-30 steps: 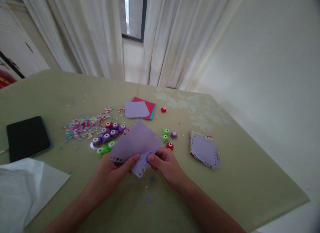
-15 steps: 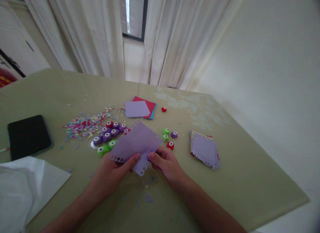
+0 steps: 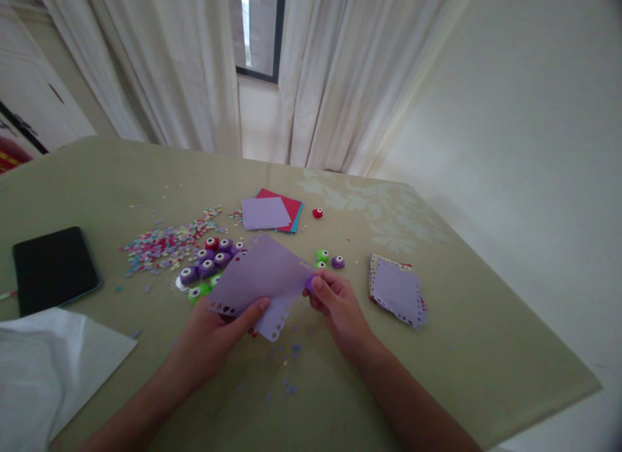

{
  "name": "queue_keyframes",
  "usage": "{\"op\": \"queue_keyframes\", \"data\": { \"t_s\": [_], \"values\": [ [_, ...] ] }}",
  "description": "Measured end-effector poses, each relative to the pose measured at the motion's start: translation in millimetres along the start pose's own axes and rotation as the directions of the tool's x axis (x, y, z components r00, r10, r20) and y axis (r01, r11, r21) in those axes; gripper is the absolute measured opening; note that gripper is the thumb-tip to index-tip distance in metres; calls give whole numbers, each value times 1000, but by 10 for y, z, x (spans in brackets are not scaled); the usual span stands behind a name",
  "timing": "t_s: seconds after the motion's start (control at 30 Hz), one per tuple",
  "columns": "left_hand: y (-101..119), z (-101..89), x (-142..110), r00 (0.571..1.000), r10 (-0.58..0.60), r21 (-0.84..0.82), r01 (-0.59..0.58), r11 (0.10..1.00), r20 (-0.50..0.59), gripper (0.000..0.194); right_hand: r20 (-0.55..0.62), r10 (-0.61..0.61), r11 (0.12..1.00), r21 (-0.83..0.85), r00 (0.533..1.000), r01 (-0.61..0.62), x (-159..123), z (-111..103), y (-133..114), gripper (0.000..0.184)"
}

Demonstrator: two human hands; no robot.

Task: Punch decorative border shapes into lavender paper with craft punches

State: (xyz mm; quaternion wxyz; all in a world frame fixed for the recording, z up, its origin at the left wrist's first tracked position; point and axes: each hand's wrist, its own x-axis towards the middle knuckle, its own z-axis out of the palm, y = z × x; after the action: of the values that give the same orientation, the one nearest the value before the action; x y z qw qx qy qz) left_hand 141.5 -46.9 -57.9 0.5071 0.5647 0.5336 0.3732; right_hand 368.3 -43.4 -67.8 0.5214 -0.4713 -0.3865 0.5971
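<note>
A purple sheet of paper, with small shapes punched along its edges, is held tilted above the table. My left hand is closed on its lower left side, thumb lying on top. Between the thumb and fingers of my right hand is a small purple craft punch, mostly hidden, at the paper's right corner. Past the paper on the left stand several purple punches, a red punch and a green punch. Beyond my right hand sit a green punch and another purple punch.
Paper confetti is heaped at the left, with loose bits scattered below my hands. A black tablet and a white sheet lie left. Uncut coloured papers are at the back; stacked punched papers lie right.
My right hand has slid the purple punch up and right, from the paper's lower right edge to its right corner. My left hand keeps the paper nearly still.
</note>
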Motion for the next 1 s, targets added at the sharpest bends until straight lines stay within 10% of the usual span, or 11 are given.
{"op": "queue_keyframes", "data": {
  "t_s": [0.13, 0.27, 0.37, 0.53, 1.0],
  "values": [
    [28, 11, -35, 999, -13, -31, 12, 999, -41, 31, -130, -201, 977, 48, 971, 209, 18, -133, -158, 53],
    [8, 3, -30, 996, -44, -56, 48, 997, 76, 28, 72, -308, 940, -129, 949, 315, -30, -160, -308, 54],
    [-10, -35, -9, 974, -80, -92, 101, 991, 212, 29, 183, -198, 934, -263, 963, 242, -52, -102, -295, 50],
    [15, -12, -64, 971, 44, -283, 25, 959, 235, 55, -85, -33, 999, 7, 996, 34, -81, 76, -30, 46],
    [15, -2, -26, 943, -101, -87, 77, 993, -318, 34, 9, -23, 999, 49, 1000, 23, -205, 245, 134, 49]
  ]
}}
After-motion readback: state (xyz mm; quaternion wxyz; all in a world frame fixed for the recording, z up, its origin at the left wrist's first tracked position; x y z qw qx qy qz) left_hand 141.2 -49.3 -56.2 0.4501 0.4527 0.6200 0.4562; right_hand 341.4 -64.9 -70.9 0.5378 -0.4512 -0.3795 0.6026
